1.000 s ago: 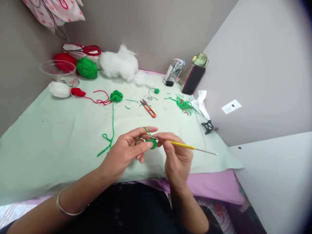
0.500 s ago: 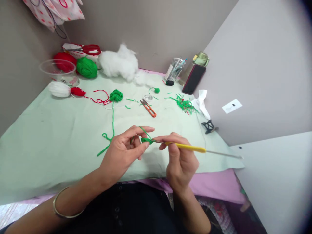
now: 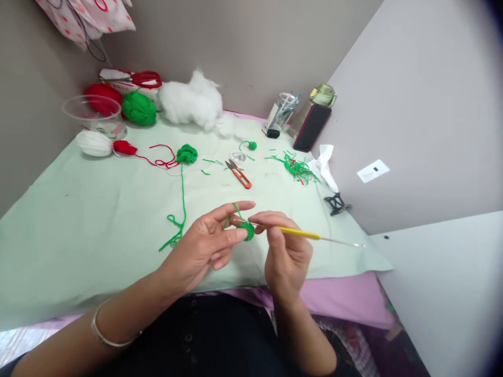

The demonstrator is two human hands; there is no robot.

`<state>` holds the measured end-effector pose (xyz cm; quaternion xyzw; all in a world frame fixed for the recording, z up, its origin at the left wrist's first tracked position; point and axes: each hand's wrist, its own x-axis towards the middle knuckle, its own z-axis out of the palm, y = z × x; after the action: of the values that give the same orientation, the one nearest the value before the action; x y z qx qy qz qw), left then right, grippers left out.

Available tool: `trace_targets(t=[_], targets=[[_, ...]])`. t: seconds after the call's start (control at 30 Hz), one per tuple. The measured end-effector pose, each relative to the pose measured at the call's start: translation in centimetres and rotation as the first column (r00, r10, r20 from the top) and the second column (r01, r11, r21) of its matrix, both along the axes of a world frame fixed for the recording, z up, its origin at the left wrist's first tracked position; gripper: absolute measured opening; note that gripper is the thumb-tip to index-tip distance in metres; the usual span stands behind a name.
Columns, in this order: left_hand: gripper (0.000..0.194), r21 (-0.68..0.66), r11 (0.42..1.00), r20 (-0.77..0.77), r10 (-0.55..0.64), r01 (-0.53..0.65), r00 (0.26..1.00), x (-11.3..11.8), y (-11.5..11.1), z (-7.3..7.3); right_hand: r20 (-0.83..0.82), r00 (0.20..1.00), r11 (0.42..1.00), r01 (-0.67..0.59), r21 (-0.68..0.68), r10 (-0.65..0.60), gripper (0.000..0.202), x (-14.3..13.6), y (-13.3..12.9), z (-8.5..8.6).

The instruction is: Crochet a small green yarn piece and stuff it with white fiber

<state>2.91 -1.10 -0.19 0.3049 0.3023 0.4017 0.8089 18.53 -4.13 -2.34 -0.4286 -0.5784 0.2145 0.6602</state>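
The left hand is pinching a small green crocheted piece between its thumb and fingers, and a green strand is passing over its extended index finger. The right hand is closing around a yellow-handled crochet hook, whose thin left end is crossing the far edge of the piece while its other metal end is pointing right. Both hands are holding the piece and hook above the near middle of a pale green cloth. Farther off, orange-handled snips are lying near the middle, with a pile of yarn scraps resting to their right. To their left, a loose green yarn bundle is trailing yarn nearward, toward the left hand. White stuffing is sitting at the far side, just right of a green yarn ball. At the far right, a dark phone is leaning against a bottle.
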Motion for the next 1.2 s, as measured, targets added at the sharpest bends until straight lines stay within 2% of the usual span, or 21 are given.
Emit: trace_targets(t=[0.07, 0.13, 0.2, 0.27, 0.3, 0.37, 0.43, 0.5, 0.6, 0.67, 0.87, 1.0, 1.2], targets=[[0.040, 0.029, 0.999, -0.047, 0.020, -0.018, 0.999, 0.3, -0.3, 0.1, 0.099, 0.994, 0.999, 0.033, 0.021, -0.035, 0.020, -0.1, 0.0, -0.2], [0.040, 0.026, 0.998, -0.068, 0.066, -0.065, 0.995, 0.6, -0.4, 0.0, 0.257, 0.958, 0.989, 0.105, 0.101, -0.127, 0.022, -0.1, -0.1, -0.6], [0.038, -0.019, 0.998, -0.047, 0.057, -0.058, 0.997, 0.7, -0.2, 0.0, 0.430, 0.867, 0.958, 0.161, 0.238, -0.253, 0.026, 0.1, -0.3, -1.0], [0.032, -0.081, 0.997, 0.011, 0.002, -0.002, 1.000, 0.6, 0.2, -0.1, 0.500, 0.799, 0.927, 0.181, 0.328, -0.333, 0.029, 0.4, -0.3, -1.3], [0.029, -0.104, 0.994, 0.045, -0.015, 0.020, 0.999, 0.5, 0.4, -0.2, 0.474, 0.814, 0.927, 0.196, 0.319, -0.335, 0.028, 0.5, -0.3, -1.2], [0.025, -0.120, 0.993, 0.088, -0.012, 0.023, 0.996, 0.2, 0.7, -0.3, 0.303, 0.918, 0.960, 0.204, 0.193, -0.257, 0.023, 0.8, -0.3, -0.9], [0.026, -0.092, 0.996, 0.089, 0.026, -0.018, 0.996, 0.1, 0.8, -0.4, 0.075, 0.988, 0.990, 0.135, 0.038, -0.137, 0.020, 0.8, -0.1, -0.5], [0.030, -0.024, 0.999, 0.046, 0.049, -0.047, 0.998, 0.1, 0.5, -0.4, -0.033, 0.999, 0.998, 0.041, -0.042, -0.043, 0.019, 0.7, 0.0, -0.2], [0.033, 0.083, 0.994, -0.044, 0.073, -0.070, 0.996, 0.2, 0.1, -0.5, 0.016, 1.000, 0.998, 0.003, -0.063, -0.002, 0.016, 0.4, 0.0, 0.0], [0.034, 0.096, 0.993, -0.064, 0.072, -0.066, 0.995, 0.3, 0.0, -0.4, 0.022, 1.000, 0.998, 0.003, -0.069, -0.001, 0.016, 0.3, 0.0, -0.1], [0.053, -0.015, 1.000, -0.012, 0.007, -0.007, 1.000, 0.4, 0.0, 0.2, -0.084, 0.993, 0.995, -0.091, -0.048, 0.087, 0.016, 0.3, 0.0, -0.4], [0.055, -0.038, 0.999, 0.006, -0.021, 0.022, 1.000, 0.5, 0.0, 0.2, -0.108, 0.988, 0.992, -0.120, -0.046, 0.114, 0.017, 0.2, -0.1, -0.6], [0.050, 0.036, 0.994, -0.086, 0.110, -0.107, 0.990, 0.6, 0.0, -0.1, -0.158, 0.986, 0.998, -0.061, -0.031, 0.055, 0.018, 0.4, -0.1, -0.4]])
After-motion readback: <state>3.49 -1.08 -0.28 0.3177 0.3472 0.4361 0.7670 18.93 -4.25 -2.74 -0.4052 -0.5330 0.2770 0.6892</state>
